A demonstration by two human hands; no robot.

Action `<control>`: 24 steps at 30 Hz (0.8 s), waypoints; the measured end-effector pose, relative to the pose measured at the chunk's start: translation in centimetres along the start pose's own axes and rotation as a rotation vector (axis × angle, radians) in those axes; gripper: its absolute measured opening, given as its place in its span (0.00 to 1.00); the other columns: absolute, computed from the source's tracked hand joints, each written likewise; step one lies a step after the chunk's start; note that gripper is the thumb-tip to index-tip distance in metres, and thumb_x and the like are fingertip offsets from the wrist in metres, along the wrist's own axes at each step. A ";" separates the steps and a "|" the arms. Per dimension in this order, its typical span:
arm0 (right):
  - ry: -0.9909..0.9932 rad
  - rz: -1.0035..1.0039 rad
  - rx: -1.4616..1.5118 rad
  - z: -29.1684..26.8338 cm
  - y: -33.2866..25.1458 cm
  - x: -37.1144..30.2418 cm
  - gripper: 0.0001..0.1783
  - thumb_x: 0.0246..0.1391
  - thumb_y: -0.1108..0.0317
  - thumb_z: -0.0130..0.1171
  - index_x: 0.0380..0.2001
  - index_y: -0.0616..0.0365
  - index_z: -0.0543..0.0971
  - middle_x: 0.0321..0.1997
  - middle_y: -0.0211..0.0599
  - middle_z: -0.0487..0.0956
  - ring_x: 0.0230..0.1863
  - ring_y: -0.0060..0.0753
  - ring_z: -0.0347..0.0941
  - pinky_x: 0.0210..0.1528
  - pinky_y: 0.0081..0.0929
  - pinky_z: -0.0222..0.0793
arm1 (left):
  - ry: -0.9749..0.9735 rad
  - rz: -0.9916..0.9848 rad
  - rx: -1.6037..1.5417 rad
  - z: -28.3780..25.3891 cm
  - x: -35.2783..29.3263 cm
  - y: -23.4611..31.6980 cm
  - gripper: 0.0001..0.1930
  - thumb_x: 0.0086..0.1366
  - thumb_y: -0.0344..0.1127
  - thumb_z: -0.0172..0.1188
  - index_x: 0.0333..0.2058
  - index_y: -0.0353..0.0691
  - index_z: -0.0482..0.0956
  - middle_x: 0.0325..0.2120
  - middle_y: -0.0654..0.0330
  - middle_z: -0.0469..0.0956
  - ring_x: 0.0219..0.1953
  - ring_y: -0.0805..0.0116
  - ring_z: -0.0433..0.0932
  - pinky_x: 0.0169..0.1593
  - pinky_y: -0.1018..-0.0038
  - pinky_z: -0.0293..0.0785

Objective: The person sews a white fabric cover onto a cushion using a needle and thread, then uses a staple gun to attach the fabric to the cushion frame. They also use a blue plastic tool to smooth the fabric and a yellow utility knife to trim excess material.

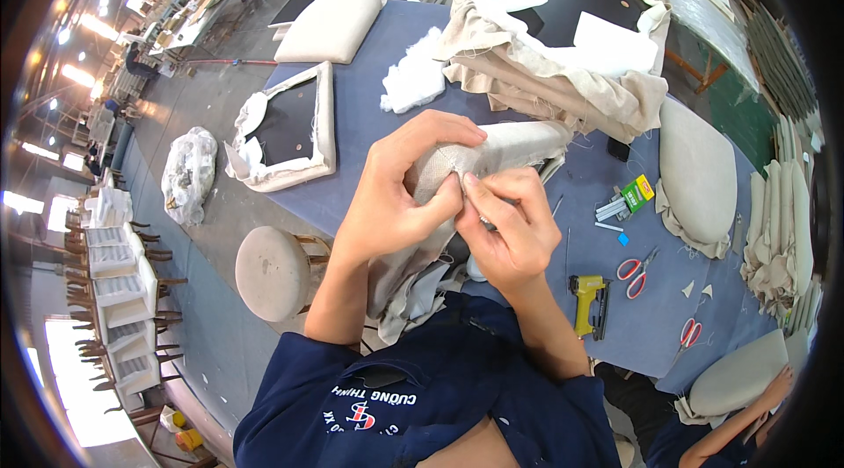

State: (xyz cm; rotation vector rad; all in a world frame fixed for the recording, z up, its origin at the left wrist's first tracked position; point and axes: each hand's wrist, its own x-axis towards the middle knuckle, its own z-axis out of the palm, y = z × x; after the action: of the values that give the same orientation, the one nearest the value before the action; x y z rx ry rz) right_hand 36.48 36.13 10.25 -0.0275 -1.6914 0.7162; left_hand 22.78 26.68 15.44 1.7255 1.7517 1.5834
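A light beige upholstered cushion [527, 141] is held up on edge in front of my chest, its loose fabric hanging below. My left hand [400, 182] wraps round its near corner, fingers over the top and thumb pressed against the cloth. Right beside that thumb, my right hand [510, 226] pinches at the corner seam. Whatever lies between its fingertips is too small to make out. On the blue table [571, 204] to the right are a green staple gun [589, 305], red-handled pliers [637, 273] and a green-yellow box of staples [635, 194].
Fabric-covered panels [554, 77] are piled at the far side. White stuffing [415, 72] and an upholstered frame [286, 125] lie left of them. Red-handled scissors [690, 333] rest at the right, near another person's arm [747, 411]. A round stool [272, 273] stands left of the table.
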 end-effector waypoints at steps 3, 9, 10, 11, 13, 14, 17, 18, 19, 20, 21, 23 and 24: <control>0.007 -0.010 0.005 0.6 -0.6 -0.6 0.24 0.37 0.88 0.74 0.43 0.69 0.86 0.33 0.38 0.78 0.32 0.38 0.75 0.32 0.31 0.72 | -0.125 0.032 -0.190 -0.8 -0.4 -0.6 0.25 0.60 0.37 0.61 0.53 0.28 0.80 0.57 0.42 0.79 0.66 0.46 0.74 0.71 0.53 0.65; 0.032 -0.023 0.035 2.3 -1.5 -1.4 0.25 0.36 0.88 0.74 0.44 0.69 0.86 0.34 0.38 0.77 0.32 0.38 0.75 0.32 0.31 0.72 | -0.164 0.118 -0.298 -1.5 -1.2 -2.9 0.25 0.70 0.43 0.53 0.57 0.28 0.75 0.55 0.40 0.78 0.67 0.39 0.71 0.71 0.44 0.63; 0.026 -0.026 0.053 2.5 -1.6 -1.5 0.25 0.36 0.88 0.74 0.44 0.69 0.86 0.34 0.38 0.77 0.32 0.38 0.75 0.31 0.31 0.72 | -0.153 0.129 -0.317 -1.6 -1.4 -3.3 0.24 0.70 0.43 0.53 0.55 0.28 0.76 0.54 0.40 0.78 0.67 0.39 0.72 0.70 0.43 0.63; 0.023 -0.031 0.070 2.7 -1.6 -1.5 0.25 0.36 0.88 0.74 0.44 0.69 0.86 0.34 0.38 0.77 0.32 0.37 0.75 0.31 0.31 0.72 | -0.145 0.141 -0.335 -1.7 -1.5 -3.4 0.23 0.70 0.42 0.53 0.54 0.29 0.76 0.53 0.40 0.78 0.67 0.38 0.72 0.70 0.42 0.64; 0.000 -0.039 0.073 2.8 -1.5 -1.3 0.26 0.37 0.88 0.74 0.45 0.69 0.86 0.35 0.38 0.78 0.32 0.37 0.75 0.32 0.31 0.72 | -0.127 0.133 -0.307 -1.9 -1.8 -3.2 0.22 0.70 0.42 0.52 0.53 0.30 0.77 0.53 0.40 0.78 0.66 0.37 0.72 0.69 0.41 0.64; -0.014 -0.044 0.073 2.8 -1.5 -1.3 0.26 0.37 0.88 0.74 0.46 0.69 0.86 0.36 0.38 0.78 0.33 0.37 0.75 0.33 0.31 0.72 | -0.116 0.129 -0.296 -2.0 -1.9 -3.2 0.21 0.70 0.42 0.52 0.52 0.30 0.77 0.52 0.40 0.78 0.66 0.36 0.72 0.69 0.40 0.64; -0.071 0.009 0.056 3.1 -1.8 -1.5 0.27 0.39 0.86 0.75 0.48 0.68 0.85 0.37 0.38 0.77 0.33 0.37 0.74 0.34 0.31 0.72 | -0.109 0.130 -0.377 -2.5 -2.1 -3.6 0.21 0.68 0.36 0.54 0.53 0.29 0.79 0.54 0.44 0.79 0.65 0.45 0.73 0.74 0.44 0.60; -0.078 0.037 0.063 3.2 -2.0 -1.7 0.27 0.40 0.84 0.76 0.49 0.68 0.84 0.38 0.39 0.77 0.33 0.38 0.74 0.35 0.31 0.73 | -0.096 0.121 -0.384 -2.5 -2.3 -3.6 0.20 0.68 0.36 0.53 0.54 0.29 0.79 0.54 0.44 0.79 0.65 0.45 0.73 0.74 0.44 0.60; -0.086 0.065 0.070 3.3 -2.3 -1.8 0.27 0.42 0.83 0.77 0.49 0.68 0.84 0.39 0.39 0.77 0.34 0.38 0.74 0.35 0.31 0.73 | -0.083 0.112 -0.392 -2.6 -2.4 -3.7 0.20 0.68 0.35 0.53 0.54 0.29 0.79 0.54 0.44 0.79 0.65 0.45 0.73 0.73 0.44 0.61; -0.091 0.091 0.076 3.4 -2.5 -1.8 0.27 0.43 0.81 0.78 0.50 0.67 0.83 0.40 0.39 0.77 0.34 0.39 0.74 0.35 0.31 0.73 | -0.072 0.106 -0.398 -2.7 -2.4 -3.6 0.20 0.68 0.35 0.53 0.54 0.29 0.79 0.53 0.44 0.79 0.65 0.45 0.74 0.73 0.44 0.61; -0.061 0.108 0.085 3.6 -2.4 -1.9 0.26 0.44 0.79 0.78 0.49 0.67 0.83 0.40 0.40 0.77 0.34 0.39 0.75 0.35 0.32 0.73 | -0.060 0.107 -0.394 -2.7 -2.4 -3.7 0.20 0.68 0.35 0.53 0.54 0.30 0.79 0.54 0.44 0.79 0.65 0.45 0.73 0.73 0.44 0.61; -0.004 0.141 0.101 4.4 -1.7 -2.2 0.25 0.47 0.76 0.80 0.49 0.66 0.83 0.41 0.40 0.77 0.34 0.40 0.75 0.36 0.32 0.74 | -0.035 0.111 -0.387 -2.8 -2.4 -3.7 0.20 0.68 0.34 0.53 0.54 0.30 0.79 0.54 0.43 0.79 0.65 0.44 0.73 0.73 0.45 0.61; 0.006 0.150 0.093 4.6 -1.5 -2.2 0.22 0.50 0.73 0.79 0.48 0.66 0.82 0.42 0.42 0.78 0.34 0.38 0.76 0.34 0.31 0.74 | -0.026 0.102 -0.348 -2.9 -2.3 -3.8 0.19 0.68 0.34 0.52 0.54 0.31 0.79 0.54 0.44 0.80 0.65 0.46 0.73 0.73 0.48 0.61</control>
State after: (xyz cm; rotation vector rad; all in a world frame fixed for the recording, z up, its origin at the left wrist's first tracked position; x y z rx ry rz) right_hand 33.49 32.05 8.66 -0.0925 -1.6608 0.9052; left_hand 19.07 24.30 12.50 1.6747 1.2973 1.7735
